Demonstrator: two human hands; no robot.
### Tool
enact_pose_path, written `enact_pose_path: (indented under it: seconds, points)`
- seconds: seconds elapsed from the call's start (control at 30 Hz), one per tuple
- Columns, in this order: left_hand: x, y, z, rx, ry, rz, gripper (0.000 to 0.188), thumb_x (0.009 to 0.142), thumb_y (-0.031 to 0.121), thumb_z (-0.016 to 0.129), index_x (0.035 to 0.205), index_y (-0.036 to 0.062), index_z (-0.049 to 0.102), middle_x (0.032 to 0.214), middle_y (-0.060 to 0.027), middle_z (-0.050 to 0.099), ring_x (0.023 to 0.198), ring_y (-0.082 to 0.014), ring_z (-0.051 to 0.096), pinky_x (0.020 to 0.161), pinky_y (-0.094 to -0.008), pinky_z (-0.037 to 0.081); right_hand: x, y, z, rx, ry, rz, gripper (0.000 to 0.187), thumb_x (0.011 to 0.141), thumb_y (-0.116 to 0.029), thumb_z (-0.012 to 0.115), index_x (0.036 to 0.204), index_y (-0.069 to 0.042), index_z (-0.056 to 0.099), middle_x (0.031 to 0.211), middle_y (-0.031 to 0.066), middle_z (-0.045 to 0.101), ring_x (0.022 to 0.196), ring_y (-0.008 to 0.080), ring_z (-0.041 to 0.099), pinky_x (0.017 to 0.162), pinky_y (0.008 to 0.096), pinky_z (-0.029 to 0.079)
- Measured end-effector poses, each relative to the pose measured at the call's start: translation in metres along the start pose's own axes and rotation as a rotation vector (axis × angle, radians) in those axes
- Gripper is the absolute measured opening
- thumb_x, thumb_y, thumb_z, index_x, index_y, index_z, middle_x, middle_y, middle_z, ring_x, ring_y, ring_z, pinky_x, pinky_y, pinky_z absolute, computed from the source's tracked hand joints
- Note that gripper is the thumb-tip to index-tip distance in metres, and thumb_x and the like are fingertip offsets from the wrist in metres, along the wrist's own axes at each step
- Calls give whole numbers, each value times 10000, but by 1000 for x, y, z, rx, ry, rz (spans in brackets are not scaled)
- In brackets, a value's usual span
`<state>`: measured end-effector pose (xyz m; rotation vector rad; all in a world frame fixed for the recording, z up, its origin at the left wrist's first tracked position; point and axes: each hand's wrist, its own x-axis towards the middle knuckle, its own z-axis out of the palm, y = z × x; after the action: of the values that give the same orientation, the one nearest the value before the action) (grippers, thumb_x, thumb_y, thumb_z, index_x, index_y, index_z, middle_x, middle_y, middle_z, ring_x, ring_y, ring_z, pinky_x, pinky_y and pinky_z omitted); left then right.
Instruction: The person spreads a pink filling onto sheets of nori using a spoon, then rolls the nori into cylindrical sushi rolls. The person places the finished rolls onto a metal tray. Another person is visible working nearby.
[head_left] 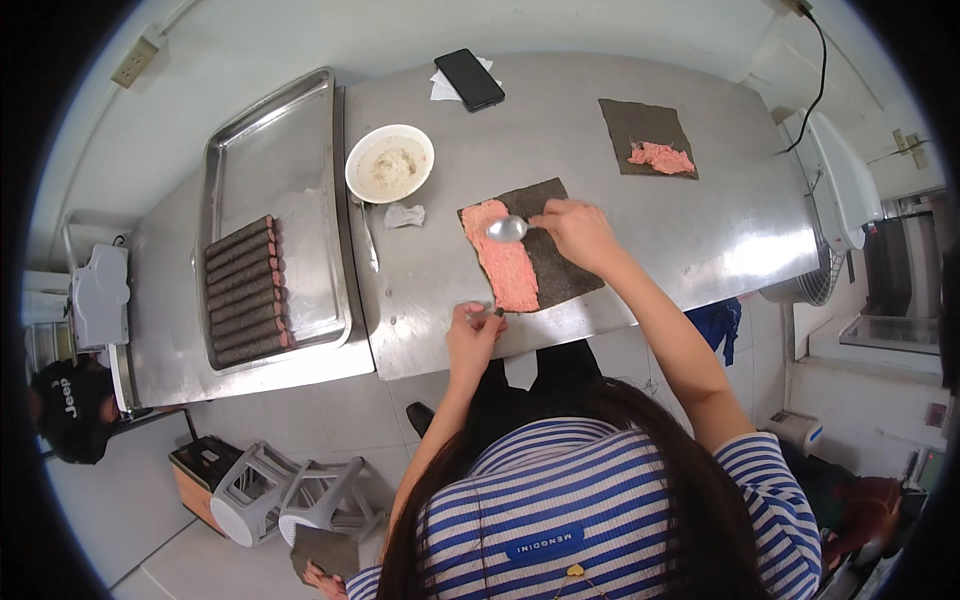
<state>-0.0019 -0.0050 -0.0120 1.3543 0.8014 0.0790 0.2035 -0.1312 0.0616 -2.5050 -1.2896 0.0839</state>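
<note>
A dark seaweed sheet (566, 248) lies on the steel table, with a band of pink minced paste (512, 272) spread along its left side. My right hand (578, 232) grips a metal spoon (507, 229) by its handle. The spoon's bowl rests on the upper part of the paste. At the sheet's near left corner, my left hand (474, 340) is closed, with a dark bit of seaweed between its fingertips. Farther right lies another seaweed sheet (640, 122) bearing a lump of pink paste (661, 158).
On the left, a metal tray (335, 200) holds several seaweed rolls (245, 292). Beside it are a white bowl (391, 163) of cloudy liquid, another spoon (370, 238) and a crumpled tissue (404, 216). A phone (469, 80) lies at the back. Another hand (325, 580) shows at lower left.
</note>
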Motion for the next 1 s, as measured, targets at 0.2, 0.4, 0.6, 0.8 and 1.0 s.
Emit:
enact_pose_path:
  seconds: [0.2, 0.4, 0.6, 0.8, 1.0]
  points:
    - [3, -8, -2, 216, 8, 110, 312, 762, 21, 660, 999, -11, 460, 824, -194, 697, 745, -220, 706, 665, -308, 549, -72, -15, 7, -3, -173, -80, 270, 774, -45, 552, 957, -145, 724, 835, 52, 613, 820, 256, 629, 728, 398, 509]
    - [1, -4, 0, 301, -57, 132, 296, 768, -13, 635, 993, -10, 443, 845, -186, 695, 767, -196, 701, 663, -274, 554, -91, 11, -5, -33, -106, -34, 248, 736, -41, 577, 913, -122, 730, 792, 40, 618, 767, 253, 621, 704, 390, 510]
    - [-2, -1, 2, 425, -27, 210, 288, 761, 17, 646, 981, 15, 460, 815, -161, 703, 728, -199, 697, 648, -297, 539, -80, 1, -13, 0, -104, -95, 265, 737, -49, 576, 942, -131, 722, 821, 46, 608, 804, 258, 619, 738, 396, 501]
    - [-6, 0, 1, 449, 0, 176, 288, 769, 64, 655, 971, 28, 454, 831, -150, 709, 754, -275, 697, 690, -362, 522, -68, -7, 9, 42, -66, -84, 282, 733, -50, 567, 957, -137, 715, 829, 50, 590, 803, 255, 611, 700, 397, 508]
    - [-10, 0, 1, 397, 10, 177, 292, 781, 56, 656, 971, 32, 436, 835, -145, 709, 726, -264, 693, 669, -351, 519, -88, -29, 10, -37, -201, -124, 317, 742, -61, 557, 1025, -124, 687, 857, 67, 580, 804, 252, 614, 692, 381, 515]
